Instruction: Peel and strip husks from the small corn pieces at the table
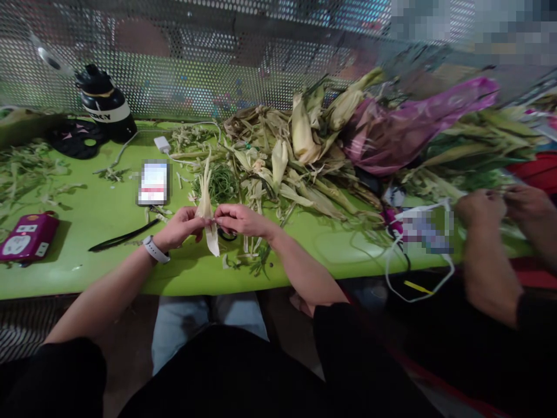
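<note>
A pale corn husk [206, 194] stands upright over the front of the table, its split tips pointing up and a flap hanging below. My left hand [185, 225], with a white band at the wrist, is closed around the husk's middle. From the other side my right hand [240, 220] pinches at the husk's edge; any thin strip between those fingertips is too small to make out. Just behind the hands lies a tangle of green strips [221, 183]. Under my right hand, a dark loop [227, 234] is partly hidden.
A large heap of corn husks [304, 151] and a pink plastic bag [391, 130] fill the back right. A phone [153, 183], a black strap [124, 237], a purple box [29, 237] and a black bottle [107, 107] lie leftward. A co-worker's hands [502, 206] are at right.
</note>
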Motion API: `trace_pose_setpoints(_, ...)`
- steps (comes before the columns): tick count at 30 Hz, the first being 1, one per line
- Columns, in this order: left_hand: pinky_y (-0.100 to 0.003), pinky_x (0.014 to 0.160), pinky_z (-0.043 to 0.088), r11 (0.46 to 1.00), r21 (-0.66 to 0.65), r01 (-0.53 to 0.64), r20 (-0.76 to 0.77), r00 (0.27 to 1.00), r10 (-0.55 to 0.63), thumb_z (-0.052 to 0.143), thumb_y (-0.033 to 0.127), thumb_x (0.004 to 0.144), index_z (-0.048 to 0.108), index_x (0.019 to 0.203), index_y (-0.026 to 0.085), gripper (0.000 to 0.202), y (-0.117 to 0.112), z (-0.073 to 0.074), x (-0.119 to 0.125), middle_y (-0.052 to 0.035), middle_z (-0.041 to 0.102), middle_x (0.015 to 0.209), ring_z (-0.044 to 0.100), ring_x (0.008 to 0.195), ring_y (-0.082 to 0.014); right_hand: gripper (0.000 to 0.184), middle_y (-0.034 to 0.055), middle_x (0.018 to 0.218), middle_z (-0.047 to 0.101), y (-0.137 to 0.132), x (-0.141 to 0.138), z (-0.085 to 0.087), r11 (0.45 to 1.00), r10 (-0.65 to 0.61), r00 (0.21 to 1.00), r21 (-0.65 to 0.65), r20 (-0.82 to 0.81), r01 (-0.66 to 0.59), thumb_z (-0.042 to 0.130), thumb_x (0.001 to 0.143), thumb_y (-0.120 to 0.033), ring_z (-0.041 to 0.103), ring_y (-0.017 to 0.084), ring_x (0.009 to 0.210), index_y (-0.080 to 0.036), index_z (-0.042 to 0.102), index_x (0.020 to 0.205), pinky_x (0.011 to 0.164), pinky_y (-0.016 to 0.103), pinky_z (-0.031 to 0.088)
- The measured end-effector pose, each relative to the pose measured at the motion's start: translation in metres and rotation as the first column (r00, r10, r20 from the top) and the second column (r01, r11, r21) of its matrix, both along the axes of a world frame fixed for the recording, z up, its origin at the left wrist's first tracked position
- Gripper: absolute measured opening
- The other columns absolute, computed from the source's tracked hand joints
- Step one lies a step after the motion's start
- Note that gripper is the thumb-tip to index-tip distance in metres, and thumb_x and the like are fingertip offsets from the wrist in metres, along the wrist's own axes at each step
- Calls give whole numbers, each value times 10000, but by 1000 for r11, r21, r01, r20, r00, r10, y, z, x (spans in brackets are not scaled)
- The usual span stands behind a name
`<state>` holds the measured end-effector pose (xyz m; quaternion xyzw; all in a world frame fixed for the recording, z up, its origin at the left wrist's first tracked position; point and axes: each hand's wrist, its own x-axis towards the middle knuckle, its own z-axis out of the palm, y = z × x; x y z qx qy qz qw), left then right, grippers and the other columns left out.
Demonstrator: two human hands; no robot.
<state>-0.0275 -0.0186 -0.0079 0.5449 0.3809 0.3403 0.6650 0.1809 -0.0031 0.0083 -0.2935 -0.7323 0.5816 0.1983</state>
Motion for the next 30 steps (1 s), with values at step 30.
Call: trace_pose_setpoints(30, -179, 355, 421, 993, 21, 112, -42, 993, -111, 741, 320, 712, 602, 714, 112, 250, -3, -3, 1, 33, 535, 515, 471, 367, -61, 118, -31, 598, 546, -11, -7, 6, 975, -127, 986, 196, 109, 104, 575, 744, -257, 448, 80, 531, -141, 573, 718, 516, 211, 339)
